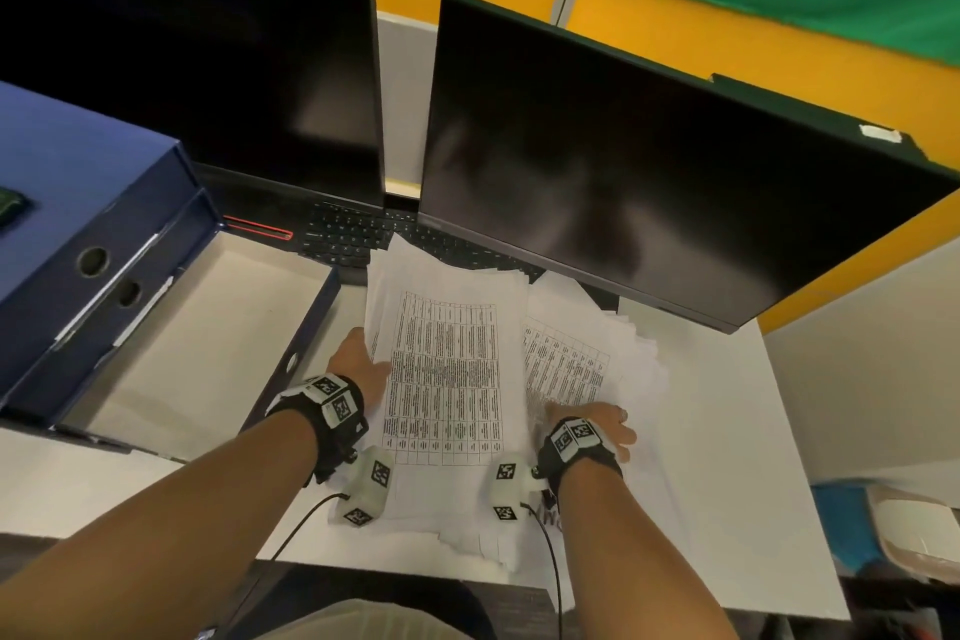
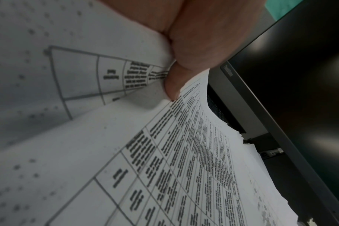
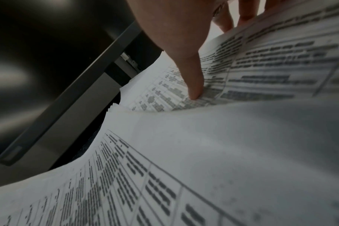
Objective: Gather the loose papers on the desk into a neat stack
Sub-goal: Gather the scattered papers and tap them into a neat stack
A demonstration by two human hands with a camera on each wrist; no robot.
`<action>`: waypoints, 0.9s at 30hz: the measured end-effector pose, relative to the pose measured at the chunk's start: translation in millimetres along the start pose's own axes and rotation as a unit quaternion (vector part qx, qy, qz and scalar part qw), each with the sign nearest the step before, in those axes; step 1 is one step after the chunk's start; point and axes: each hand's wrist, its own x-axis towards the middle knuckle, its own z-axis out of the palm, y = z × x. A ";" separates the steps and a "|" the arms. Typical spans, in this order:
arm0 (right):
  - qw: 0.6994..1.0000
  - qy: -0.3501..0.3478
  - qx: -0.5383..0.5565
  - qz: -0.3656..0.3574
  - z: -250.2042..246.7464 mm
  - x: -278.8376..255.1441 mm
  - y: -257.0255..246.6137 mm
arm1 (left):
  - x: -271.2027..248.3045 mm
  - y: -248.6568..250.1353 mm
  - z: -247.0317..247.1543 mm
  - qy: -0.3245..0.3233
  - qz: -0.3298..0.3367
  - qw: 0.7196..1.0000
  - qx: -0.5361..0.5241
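A loose pile of white papers [image 1: 447, 369] printed with tables lies fanned on the desk in front of the monitors. My left hand [image 1: 363, 364] grips the left edge of the pile, thumb on top [image 2: 172, 85], the fingers hidden under the sheets. Over at the right side, my right hand [image 1: 597, 426] holds a second bunch of sheets [image 1: 571, 359], with the thumb [image 3: 195, 85] pressed on top and the fingers curled round the paper edge. The sheets [image 3: 203, 152] overlap unevenly, and their near edges hang ragged towards the desk front.
Two dark monitors [image 1: 623, 172] stand right behind the pile, with a black keyboard [image 1: 358, 234] partly under the papers. An open blue box [image 1: 208, 327] and its lid [image 1: 78, 203] sit at the left. White desk surface [image 1: 737, 457] lies to the right.
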 end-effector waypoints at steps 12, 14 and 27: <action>0.962 0.197 0.130 -0.136 -32.9 -44.8 2.9 | 7.9 -2.5 -6.8 0.011 0.004 1.000 -0.002; 0.943 0.246 0.050 -0.219 -51.4 -62.8 7.5 | 9.3 -2.3 -8.0 0.017 0.007 1.000 -0.002; 0.846 0.215 0.303 -0.382 -156.0 -137.6 -38.4 | 4.2 12.6 1.3 -0.021 0.042 0.999 -0.015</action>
